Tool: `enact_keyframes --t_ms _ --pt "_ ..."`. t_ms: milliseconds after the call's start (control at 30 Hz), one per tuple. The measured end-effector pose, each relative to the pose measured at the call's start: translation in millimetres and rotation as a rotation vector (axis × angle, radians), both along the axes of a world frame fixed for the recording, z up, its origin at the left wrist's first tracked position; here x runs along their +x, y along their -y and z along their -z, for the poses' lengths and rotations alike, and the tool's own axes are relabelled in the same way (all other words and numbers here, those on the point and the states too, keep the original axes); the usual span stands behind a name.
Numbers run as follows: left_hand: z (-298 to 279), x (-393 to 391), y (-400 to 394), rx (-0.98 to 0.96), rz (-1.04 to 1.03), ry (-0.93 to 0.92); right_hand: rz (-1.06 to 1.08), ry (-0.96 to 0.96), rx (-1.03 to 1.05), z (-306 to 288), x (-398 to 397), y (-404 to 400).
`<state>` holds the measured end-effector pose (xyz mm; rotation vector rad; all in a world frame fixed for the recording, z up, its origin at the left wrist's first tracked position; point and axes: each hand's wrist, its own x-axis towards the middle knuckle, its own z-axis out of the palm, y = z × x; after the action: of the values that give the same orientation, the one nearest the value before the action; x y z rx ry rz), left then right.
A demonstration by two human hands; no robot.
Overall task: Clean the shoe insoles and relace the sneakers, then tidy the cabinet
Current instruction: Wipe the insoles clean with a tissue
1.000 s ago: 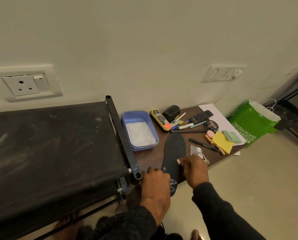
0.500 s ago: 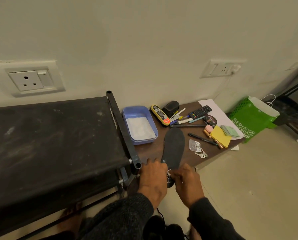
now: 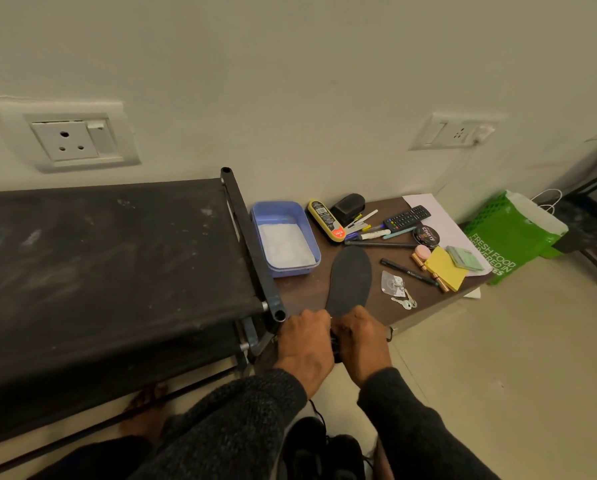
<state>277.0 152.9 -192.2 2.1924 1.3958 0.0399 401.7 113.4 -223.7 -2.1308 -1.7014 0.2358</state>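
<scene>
In the head view, a dark grey insole lay flat on the brown worktop, its toe end pointing away toward the wall and its heel end reaching the near edge. Both hands met at that heel end. The left hand sat knuckles up with its fingers curled down over the worktop edge just left of the heel, and the right hand sat touching it, fingers curled round the heel end of the insole. Whether the left hand actually gripped the insole or only the edge could not be told, since the fingertips were hidden. Both sleeves were dark knit.

To the left of the hands stood a black shoe rack with a dusty fabric shelf, its corner post just beside the left hand. Beyond the insole sat a blue tray holding something white. Further right lay a yellow shoe brush, a black case, several pens, a remote control, a round polish tin, yellow sticky notes, a black pen and a clear packet with keys just right of the insole. A green bag stood on the floor past the worktop. Dark shoes lay on the floor below the arms. 2 wall sockets were set in the wall.
</scene>
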Motion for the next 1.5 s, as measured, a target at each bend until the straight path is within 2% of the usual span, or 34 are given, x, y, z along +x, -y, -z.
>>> enact_keyframes --t_ms 133,300,600,700,800,900,1100,1200,1333,1400,1500 --pt "13 0 6 -0.033 -0.029 0.066 -0.01 0.014 -0.015 -1 8 -12" --pt "21 -1 9 -0.042 -0.051 0.14 0.09 -0.051 -0.009 -1 14 -52" --pt "31 -8 18 0.033 -0.156 0.312 -0.075 -0.045 -0.001 9 -6 22" --pt "32 -8 19 0.019 -0.163 0.386 -0.075 -0.057 -0.022 3 3 5" --pt "32 -9 18 -0.044 -0.201 0.469 0.019 -0.081 -0.015 0 7 -27" --pt "31 -8 20 -0.033 -0.229 0.461 0.058 -0.095 -0.011 1 1 -27" --pt "37 -12 24 -0.006 -0.16 0.453 -0.135 -0.08 -0.052 0 -5 31" --pt "40 -12 23 0.023 -0.138 0.446 -0.109 -0.077 -0.034 4 6 14" --pt "39 -11 17 -0.064 -0.143 0.463 0.063 -0.086 -0.027 10 15 -18" --pt "35 -11 14 -0.091 -0.146 0.466 0.128 -0.073 -0.015 13 6 -15" --pt "31 -13 9 -0.099 -0.102 0.388 0.088 -0.078 0.087 17 -18 21"
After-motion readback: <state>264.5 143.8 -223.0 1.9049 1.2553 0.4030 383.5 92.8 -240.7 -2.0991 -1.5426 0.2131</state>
